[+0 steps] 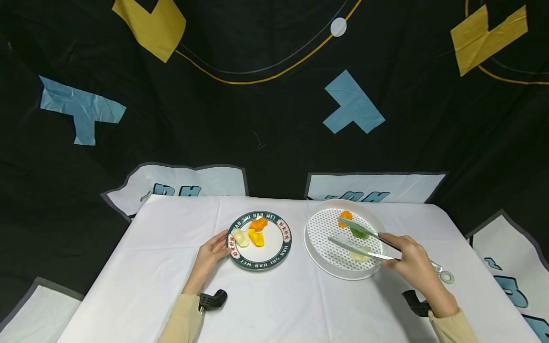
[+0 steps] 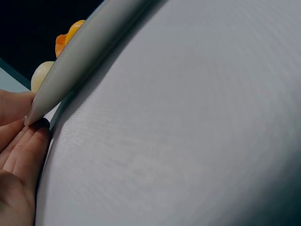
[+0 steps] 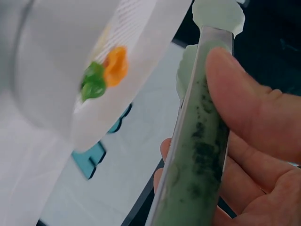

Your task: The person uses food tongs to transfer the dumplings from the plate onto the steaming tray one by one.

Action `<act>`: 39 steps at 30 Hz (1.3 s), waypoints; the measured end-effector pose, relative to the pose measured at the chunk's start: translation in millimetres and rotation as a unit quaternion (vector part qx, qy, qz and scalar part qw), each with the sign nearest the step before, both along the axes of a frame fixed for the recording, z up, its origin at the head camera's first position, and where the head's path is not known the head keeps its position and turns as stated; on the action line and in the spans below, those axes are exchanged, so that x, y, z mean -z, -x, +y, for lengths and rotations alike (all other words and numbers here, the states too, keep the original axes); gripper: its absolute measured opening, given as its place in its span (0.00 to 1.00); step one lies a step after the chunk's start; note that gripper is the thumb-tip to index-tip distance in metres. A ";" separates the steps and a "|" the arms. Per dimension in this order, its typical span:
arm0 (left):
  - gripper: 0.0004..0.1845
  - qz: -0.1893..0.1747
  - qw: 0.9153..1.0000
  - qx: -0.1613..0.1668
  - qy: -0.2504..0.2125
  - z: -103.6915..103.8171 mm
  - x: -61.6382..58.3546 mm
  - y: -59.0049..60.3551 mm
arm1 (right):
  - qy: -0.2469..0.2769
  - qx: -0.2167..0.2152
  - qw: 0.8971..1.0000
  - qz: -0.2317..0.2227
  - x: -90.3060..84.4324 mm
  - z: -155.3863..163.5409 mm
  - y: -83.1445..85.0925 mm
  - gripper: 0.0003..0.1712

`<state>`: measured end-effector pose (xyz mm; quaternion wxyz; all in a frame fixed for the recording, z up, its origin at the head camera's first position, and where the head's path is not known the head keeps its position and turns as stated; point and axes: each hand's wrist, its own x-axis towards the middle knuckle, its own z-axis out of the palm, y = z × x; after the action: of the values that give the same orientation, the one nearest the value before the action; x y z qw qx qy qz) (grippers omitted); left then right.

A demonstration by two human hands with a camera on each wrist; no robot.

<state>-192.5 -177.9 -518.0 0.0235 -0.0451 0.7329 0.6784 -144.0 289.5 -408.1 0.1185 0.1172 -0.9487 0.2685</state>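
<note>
Green-rimmed plate [image 1: 271, 247] reads "SHI HAO WEI", left hand [image 1: 213, 251] pinching its edge.

plate [image 1: 259, 263], "shi hao wei", panel [image 1: 220, 181], perhaps "h"

The place looks like a staged recording set, perhaps in a studio or lab; which kind of building holds it cannot be told. A black fabric backdrop [image 1: 266, 128], bearing flat yellow notched shapes [image 1: 154, 31], pale-blue angular shapes [image 1: 355, 105] and a thin curved gold line [image 1: 240, 83], hangs behind a white-cloth-covered desk [image 1: 274, 309]. A round white plate with a dark-green lettered rim [image 1: 271, 245] suggests dining, while black plastic wrist-worn devices [image 1: 213, 299] suggest filming.
</note>
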 end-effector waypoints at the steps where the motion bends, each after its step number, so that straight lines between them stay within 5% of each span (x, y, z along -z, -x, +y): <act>1: 0.32 0.000 1.000 -0.001 -0.001 0.1 0.1 0.0 | 0.003 -0.004 1.000 -0.001 -0.3 -3.8 1.5 0.38; 20: 0.32 0.003 1.000 0.007 0.001 -1.7 -1.8 -0.9 | 0.026 -0.098 0.995 0.011 19.2 -91.6 29.0 0.40; 39: 0.32 0.004 1.000 0.010 -0.017 -0.6 -4.3 -1.4 | -0.008 -0.125 0.992 -0.008 39.5 -162.6 43.2 0.38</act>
<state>-191.1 -178.4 -513.7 0.0281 -0.0353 0.7215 0.6909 -187.2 126.8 -447.7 0.0754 0.2336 -0.9297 0.2746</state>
